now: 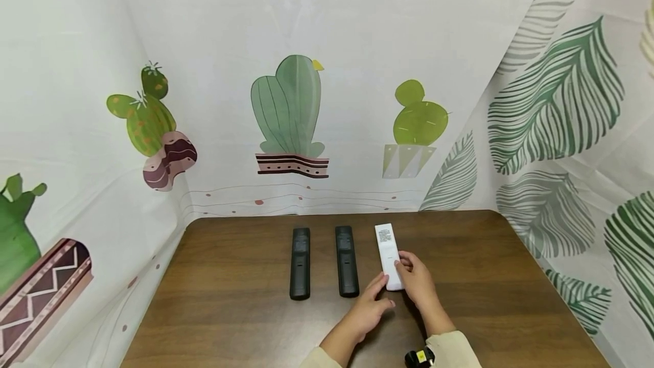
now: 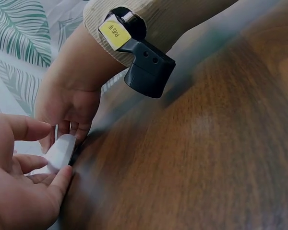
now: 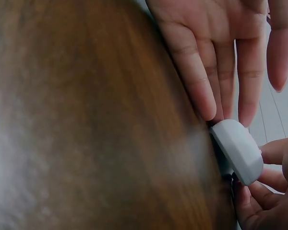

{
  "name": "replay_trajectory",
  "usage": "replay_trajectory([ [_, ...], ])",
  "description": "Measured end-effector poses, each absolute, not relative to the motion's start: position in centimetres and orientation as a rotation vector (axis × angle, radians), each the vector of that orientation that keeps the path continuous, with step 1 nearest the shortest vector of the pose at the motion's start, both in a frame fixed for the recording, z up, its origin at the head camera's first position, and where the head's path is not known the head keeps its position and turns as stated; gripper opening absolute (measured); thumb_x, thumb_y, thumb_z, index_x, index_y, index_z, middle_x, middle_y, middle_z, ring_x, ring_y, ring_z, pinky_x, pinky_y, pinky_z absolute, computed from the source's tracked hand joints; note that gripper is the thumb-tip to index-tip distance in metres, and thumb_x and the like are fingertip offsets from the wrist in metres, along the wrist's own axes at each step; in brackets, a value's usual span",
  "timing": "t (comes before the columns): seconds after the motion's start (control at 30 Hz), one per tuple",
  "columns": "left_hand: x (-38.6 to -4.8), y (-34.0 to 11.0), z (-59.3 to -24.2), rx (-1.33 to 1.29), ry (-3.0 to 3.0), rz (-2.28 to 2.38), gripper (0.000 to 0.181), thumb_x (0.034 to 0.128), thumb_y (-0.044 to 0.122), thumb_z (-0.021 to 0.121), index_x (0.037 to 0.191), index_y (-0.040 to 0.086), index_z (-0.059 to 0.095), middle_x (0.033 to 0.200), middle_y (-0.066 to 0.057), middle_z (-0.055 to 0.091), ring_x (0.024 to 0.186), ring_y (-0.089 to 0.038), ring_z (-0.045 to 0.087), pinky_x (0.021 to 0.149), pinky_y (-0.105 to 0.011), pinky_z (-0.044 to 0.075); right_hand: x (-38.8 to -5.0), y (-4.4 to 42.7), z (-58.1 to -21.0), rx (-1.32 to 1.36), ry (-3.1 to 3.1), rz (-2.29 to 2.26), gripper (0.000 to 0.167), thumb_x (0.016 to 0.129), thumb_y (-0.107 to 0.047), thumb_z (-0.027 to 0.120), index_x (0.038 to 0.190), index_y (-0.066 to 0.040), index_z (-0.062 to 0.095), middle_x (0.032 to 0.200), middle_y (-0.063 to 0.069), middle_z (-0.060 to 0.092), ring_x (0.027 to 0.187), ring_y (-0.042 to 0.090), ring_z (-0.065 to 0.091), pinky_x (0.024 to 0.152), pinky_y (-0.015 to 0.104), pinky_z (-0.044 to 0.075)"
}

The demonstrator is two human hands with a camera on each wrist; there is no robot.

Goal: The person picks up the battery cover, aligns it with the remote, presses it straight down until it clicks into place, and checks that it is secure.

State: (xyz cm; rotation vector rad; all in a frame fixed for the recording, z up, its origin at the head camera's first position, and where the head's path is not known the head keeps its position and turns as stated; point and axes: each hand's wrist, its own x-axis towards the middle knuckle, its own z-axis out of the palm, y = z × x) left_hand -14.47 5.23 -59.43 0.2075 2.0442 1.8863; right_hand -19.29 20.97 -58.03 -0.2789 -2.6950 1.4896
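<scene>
A white remote control (image 1: pixel 388 257) lies back side up on the brown table, a printed label near its far end. My right hand (image 1: pixel 418 283) pinches its near right part, thumb on top and fingers along the side. My left hand (image 1: pixel 365 314) reaches its near left edge with fairly straight fingers, the fingertips touching it. In the right wrist view the remote's near end (image 3: pixel 239 151) looks slightly tilted, with a dark gap under one side. The left wrist view shows this end (image 2: pixel 62 152) between both hands. Two black remote controls (image 1: pixel 300 266) (image 1: pixel 347 263) lie left of the hands.
The wooden table (image 1: pixel 230 300) ends at a back edge just beyond the remotes. Behind it hangs a white cloth (image 1: pixel 219 101) printed with cacti and leaves. A black wrist mount (image 1: pixel 419 358) with a yellow sticker sits at the right sleeve.
</scene>
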Motion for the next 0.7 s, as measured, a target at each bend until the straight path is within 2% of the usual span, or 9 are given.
replay_trajectory([
  [0.27, -14.41, 5.4, -59.47, 0.227, 2.082, 1.869, 0.07, 0.0841, 0.012, 0.066, 0.151, 0.008, 0.046, 0.165, -0.003, 0.034, 0.154, -0.035, 0.025, 0.123, -0.061, 0.019, -19.36, 21.34, -58.42, -0.288, -2.651, 1.524, 0.036, 0.1, -0.014, 0.06, 0.132, 0.001, 0.063, 0.116, 0.019, 0.07, 0.104, 0.025, 0.062, 0.081, 0.025, 0.049],
  [0.7, -14.61, 5.29, -59.6, 0.26, 2.123, 1.814, 0.072, 0.0835, 0.014, 0.066, 0.152, 0.008, 0.045, 0.164, -0.001, 0.035, 0.153, -0.033, 0.027, 0.123, -0.057, 0.022, -19.2, 21.57, -58.64, -0.306, -2.663, 1.504, 0.034, 0.099, -0.014, 0.061, 0.13, 0.0, 0.065, 0.118, 0.019, 0.065, 0.105, 0.025, 0.059, 0.083, 0.025, 0.047],
])
